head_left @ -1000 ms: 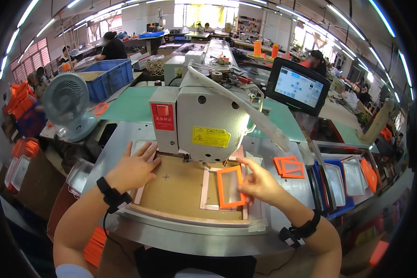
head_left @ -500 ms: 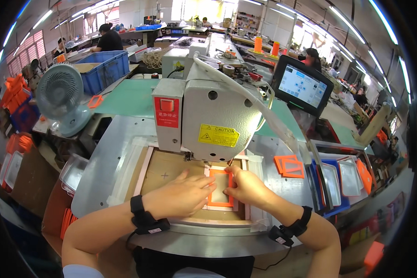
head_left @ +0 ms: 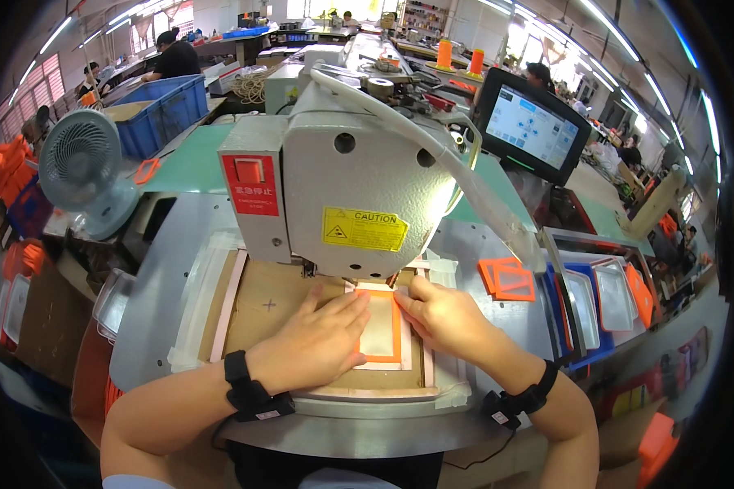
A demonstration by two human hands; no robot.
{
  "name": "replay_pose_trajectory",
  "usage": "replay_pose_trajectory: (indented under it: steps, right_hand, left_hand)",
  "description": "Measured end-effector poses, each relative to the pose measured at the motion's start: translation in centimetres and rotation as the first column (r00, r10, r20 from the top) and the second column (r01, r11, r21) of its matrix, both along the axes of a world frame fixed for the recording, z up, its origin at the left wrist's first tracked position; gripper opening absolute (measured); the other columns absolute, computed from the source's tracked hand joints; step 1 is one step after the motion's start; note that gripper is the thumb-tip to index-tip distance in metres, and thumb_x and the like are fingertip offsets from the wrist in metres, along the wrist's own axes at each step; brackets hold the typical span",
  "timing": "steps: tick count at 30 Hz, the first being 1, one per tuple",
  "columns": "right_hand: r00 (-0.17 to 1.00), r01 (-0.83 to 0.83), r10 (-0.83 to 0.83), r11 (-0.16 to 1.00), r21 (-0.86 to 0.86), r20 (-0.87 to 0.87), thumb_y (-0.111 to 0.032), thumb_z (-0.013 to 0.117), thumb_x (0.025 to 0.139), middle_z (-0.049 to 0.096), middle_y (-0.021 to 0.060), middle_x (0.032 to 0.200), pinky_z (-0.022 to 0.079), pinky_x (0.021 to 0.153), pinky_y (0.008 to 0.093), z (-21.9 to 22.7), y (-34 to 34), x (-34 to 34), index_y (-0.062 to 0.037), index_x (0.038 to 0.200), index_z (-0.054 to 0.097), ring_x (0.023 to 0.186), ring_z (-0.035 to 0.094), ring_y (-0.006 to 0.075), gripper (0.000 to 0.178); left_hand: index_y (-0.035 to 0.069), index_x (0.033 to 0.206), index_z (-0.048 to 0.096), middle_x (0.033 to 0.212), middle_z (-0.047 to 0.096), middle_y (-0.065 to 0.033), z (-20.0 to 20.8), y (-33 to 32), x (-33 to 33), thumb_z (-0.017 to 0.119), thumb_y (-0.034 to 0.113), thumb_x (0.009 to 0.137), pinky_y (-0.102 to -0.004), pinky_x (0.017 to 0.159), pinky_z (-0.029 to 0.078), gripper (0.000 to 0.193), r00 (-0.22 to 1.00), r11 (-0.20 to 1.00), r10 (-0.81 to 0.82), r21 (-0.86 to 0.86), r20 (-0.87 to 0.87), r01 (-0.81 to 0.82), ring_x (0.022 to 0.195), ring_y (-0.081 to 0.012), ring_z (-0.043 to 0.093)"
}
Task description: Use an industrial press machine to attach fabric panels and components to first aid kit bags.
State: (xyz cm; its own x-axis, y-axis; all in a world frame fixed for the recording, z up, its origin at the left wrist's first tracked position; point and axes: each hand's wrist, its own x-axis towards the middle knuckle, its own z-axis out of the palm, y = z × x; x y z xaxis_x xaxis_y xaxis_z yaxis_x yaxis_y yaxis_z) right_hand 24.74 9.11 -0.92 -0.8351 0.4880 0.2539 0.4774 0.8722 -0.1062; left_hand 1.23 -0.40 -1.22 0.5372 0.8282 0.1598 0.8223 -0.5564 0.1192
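Observation:
A thin orange rectangular frame [head_left: 396,338] lies flat within a pale raised border on the brown board [head_left: 273,326] under the sewing machine head [head_left: 351,179]. My left hand [head_left: 322,330] is open and lies flat, its fingertips on the frame's left edge and its palm over the board. At the frame's upper right corner, my right hand [head_left: 444,314] presses its fingertips on the edge; its fingers are slightly bent and partly hidden, and nothing appears gripped in them. Both wrists wear black straps with small boxes and cables.
More orange frames [head_left: 506,279] lie on the metal plate [head_left: 497,326] at right, near a blue bin [head_left: 583,281] of clear trays. A tilted screen [head_left: 532,126] stands behind. At left are a fan [head_left: 81,163] and a large blue crate [head_left: 163,118]. Other people sit farther back.
My right hand has shifted up along the frame's right edge, its thumb now close to its other fingers. My left hand stays at the left edge. The whole view has shifted slightly.

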Motion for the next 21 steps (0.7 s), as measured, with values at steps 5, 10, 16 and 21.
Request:
replay_pose_trajectory:
  steps: [5, 10, 16, 21]
  right_hand:
    - [0.989, -0.128, 0.129, 0.992, -0.023, 0.074, -0.022, 0.071, 0.077, 0.058, 0.0122, 0.095, 0.054, 0.069, 0.0390, 0.9, 0.7, -0.4, 0.0064, 0.101, 0.067, 0.081, 0.064, 0.0274, 0.037]
    - [0.987, -0.055, 0.074, 0.990, -0.133, 0.145, -0.037, 0.075, 0.071, 0.056, 0.0139, 0.109, 0.052, 0.080, 0.0429, 1.6, 0.0, -0.1, 0.0054, 0.105, 0.066, 0.100, 0.060, 0.0308, 0.055]
    - [0.931, 0.075, -0.019, 0.987, -0.140, 0.364, -0.040, 0.076, 0.071, 0.055, 0.0172, 0.108, 0.050, 0.080, 0.0422, 1.8, -0.7, -1.0, 0.0025, 0.109, 0.066, 0.104, 0.057, 0.0325, 0.058]
    - [0.868, -0.090, -0.064, 0.955, -0.284, -0.492, -0.026, 0.072, 0.085, 0.057, 0.0167, 0.122, 0.049, 0.090, 0.0396, 0.6, -0.8, 6.8, -0.0012, 0.132, 0.057, 0.115, 0.057, 0.0300, 0.055]
  left_hand:
    - [-0.004, 0.137, 0.048, 0.150, 0.040, -0.0214, 0.0, -0.1, -0.6, 0.061, 0.029, 0.093, -0.0599, 0.112, 0.029, 0.057, 0.997, 0.995, -0.017, -0.095, 0.074, 0.024, 0.139, -0.0325, 0.039]
    - [0.009, 0.142, 0.048, 0.146, 0.042, -0.0255, 0.5, -1.1, -0.4, 0.059, 0.023, 0.093, -0.0634, 0.110, 0.029, 0.053, 0.994, 0.995, -0.097, -0.030, -0.045, 0.096, 0.136, -0.0393, 0.040]
    - [0.025, 0.138, 0.055, 0.139, 0.047, -0.0249, 2.8, -2.4, 2.1, 0.057, 0.015, 0.087, -0.0675, 0.108, 0.028, 0.052, 0.990, 0.989, -0.111, -0.111, -0.092, 0.101, 0.127, -0.0435, 0.048]
    - [0.026, 0.131, 0.060, 0.135, 0.047, -0.0237, 2.3, -2.3, 2.4, 0.061, 0.017, 0.086, -0.0696, 0.105, 0.029, 0.046, 0.991, 0.987, -0.110, -0.125, -0.077, 0.100, 0.127, -0.0432, 0.046]
